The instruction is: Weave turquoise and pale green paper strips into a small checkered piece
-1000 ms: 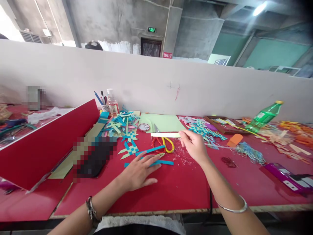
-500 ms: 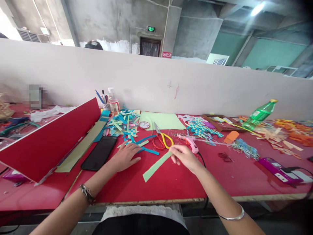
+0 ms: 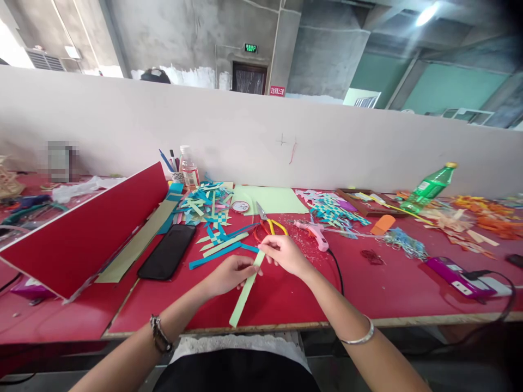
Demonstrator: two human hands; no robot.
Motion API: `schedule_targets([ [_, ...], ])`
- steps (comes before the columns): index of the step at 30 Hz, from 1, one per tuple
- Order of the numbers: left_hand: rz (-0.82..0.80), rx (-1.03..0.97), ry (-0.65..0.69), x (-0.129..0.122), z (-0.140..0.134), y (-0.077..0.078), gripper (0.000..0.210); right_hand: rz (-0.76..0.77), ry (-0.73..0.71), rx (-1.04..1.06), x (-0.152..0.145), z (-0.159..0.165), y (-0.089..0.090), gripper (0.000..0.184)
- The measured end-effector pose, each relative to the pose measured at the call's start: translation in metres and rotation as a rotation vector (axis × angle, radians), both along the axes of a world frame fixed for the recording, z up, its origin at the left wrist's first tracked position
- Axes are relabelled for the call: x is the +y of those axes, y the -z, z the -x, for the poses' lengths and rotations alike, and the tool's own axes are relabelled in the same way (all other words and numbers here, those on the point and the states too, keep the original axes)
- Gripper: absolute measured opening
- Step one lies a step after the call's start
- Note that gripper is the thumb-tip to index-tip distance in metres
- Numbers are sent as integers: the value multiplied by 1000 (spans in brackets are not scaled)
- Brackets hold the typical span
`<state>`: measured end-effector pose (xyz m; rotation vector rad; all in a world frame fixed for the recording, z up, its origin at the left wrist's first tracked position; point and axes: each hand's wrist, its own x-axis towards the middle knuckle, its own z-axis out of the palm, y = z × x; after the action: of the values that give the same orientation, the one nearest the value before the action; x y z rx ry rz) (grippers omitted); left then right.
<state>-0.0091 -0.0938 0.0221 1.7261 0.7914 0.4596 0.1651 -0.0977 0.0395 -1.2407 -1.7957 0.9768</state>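
Note:
A pale green paper strip (image 3: 242, 304) slants toward the table's front edge. My right hand (image 3: 283, 255) pinches its upper end between thumb and fingers. Lower down, my left hand (image 3: 233, 274) has closed on the same strip, its thumb lying over the paper. Just beyond my hands lie several loose blue strips (image 3: 216, 255) and pale green strips (image 3: 224, 245). Behind my right hand are scissors with red and yellow handles (image 3: 278, 226), partly covered by that hand. A pink glue gun (image 3: 316, 233) rests to their right.
A black phone (image 3: 167, 253) and a standing red board (image 3: 98, 228) are on the left. Cut strips (image 3: 206, 201) pile up behind, near a pale green sheet (image 3: 273, 200). Woven pieces (image 3: 337, 211), a green bottle (image 3: 431, 188) and a purple power strip (image 3: 457, 280) are to the right.
My left hand has left the blue strips and moved right to grip the green strip. My right hand has shifted left with the strip, which now hangs more steeply.

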Motion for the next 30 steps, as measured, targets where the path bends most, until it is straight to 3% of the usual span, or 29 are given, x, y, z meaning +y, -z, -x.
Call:
schedule_targets([
  [4, -35, -41, -69, 17, 10, -3, 35, -56, 25, -55, 15, -2, -11, 30],
  [9, -44, -93, -312, 55, 14, -3, 40, -270, 158, -672, 44, 8, -5, 26],
  [13, -83, -208, -451, 79, 12, -2, 36, -277, 196, -822, 67, 23, 11, 34],
  [23, 4, -346, -520, 81, 14, 19, 28, -327, 187, -739, 99, 11, 38, 12],
  [30, 320, -495, -453, 76, 13, 13, 29, -449, 325, -564, 97, -2, 23, 18],
])
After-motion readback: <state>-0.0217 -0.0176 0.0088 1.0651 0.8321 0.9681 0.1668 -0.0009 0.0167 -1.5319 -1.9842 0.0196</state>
